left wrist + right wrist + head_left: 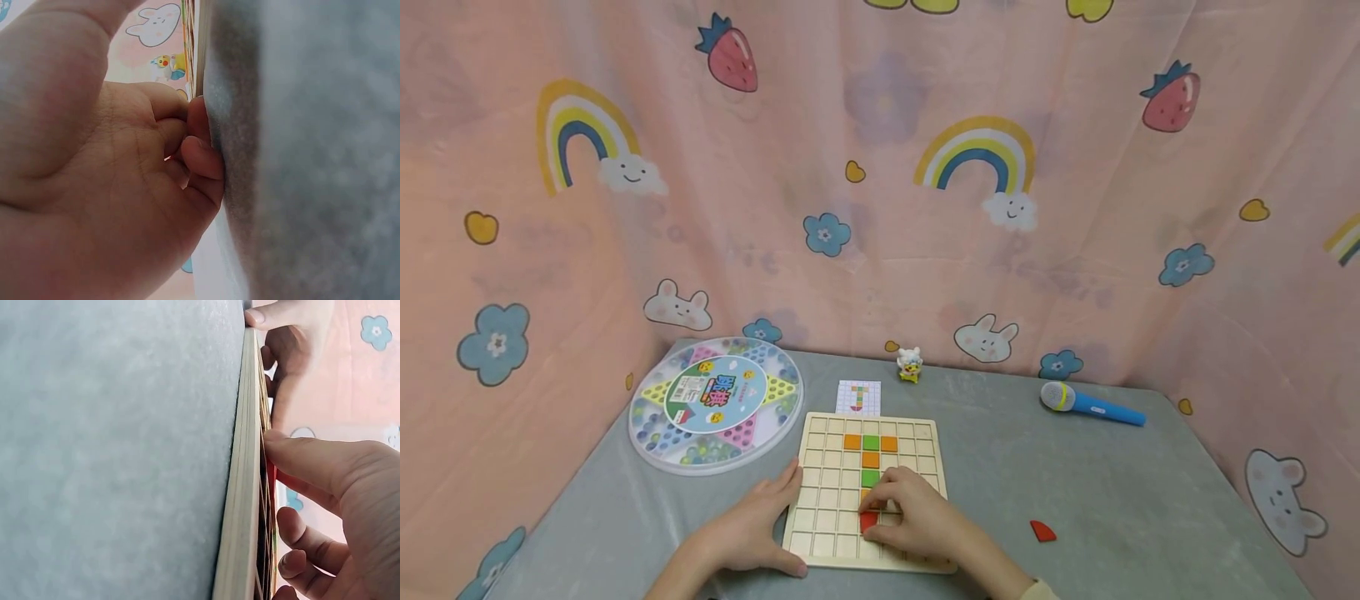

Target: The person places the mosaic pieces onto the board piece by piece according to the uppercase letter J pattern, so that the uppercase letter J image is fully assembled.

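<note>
A light wooden grid board lies flat on the table. Orange and green square tiles sit in its cells, three across near the top and several running down a column. My right hand is over the lower part of the board, thumb and index finger pinching a red piece in that column; its full shape is hidden. My left hand rests at the board's left side, thumb touching the lower left corner and index finger along the edge. The left wrist view shows its other fingers bent against the table.
A pattern card lies behind the board. To the left is a round marble game board. A small figurine stands at the back, a blue toy microphone lies back right, and a red quarter-circle piece lies right of the board.
</note>
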### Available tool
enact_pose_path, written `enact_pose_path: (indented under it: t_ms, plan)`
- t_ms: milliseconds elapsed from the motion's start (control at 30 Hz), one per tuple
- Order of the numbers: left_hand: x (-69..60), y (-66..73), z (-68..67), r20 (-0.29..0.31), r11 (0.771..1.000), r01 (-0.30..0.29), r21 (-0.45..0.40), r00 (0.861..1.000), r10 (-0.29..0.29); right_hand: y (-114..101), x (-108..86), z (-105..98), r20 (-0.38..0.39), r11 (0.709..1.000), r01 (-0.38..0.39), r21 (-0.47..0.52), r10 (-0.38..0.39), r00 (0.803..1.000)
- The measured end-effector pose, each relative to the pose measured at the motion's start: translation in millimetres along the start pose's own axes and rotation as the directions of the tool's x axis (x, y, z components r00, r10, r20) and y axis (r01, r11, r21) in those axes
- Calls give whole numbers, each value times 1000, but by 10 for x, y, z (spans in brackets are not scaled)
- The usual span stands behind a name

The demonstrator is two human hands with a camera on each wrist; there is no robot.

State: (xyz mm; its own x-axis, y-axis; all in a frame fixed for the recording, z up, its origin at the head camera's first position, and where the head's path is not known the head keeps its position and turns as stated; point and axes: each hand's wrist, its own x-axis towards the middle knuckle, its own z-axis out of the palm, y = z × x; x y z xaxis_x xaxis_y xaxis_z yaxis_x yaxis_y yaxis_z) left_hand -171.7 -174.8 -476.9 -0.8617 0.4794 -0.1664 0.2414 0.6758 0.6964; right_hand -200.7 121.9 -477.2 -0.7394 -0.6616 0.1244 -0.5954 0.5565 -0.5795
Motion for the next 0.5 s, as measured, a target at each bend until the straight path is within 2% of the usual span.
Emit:
enact_pose_path:
  t_ms: [200, 500]
  plan:
    - [1, 7, -2, 2, 1000, 4, -2, 1000, -4, 30, -30, -12, -31, 1000, 22, 9, -21, 999]
    - [20, -43, 25, -9, 1000, 6, -6, 1000, -6, 27, -10, -49, -18, 1000, 10, 9, -9, 1000]
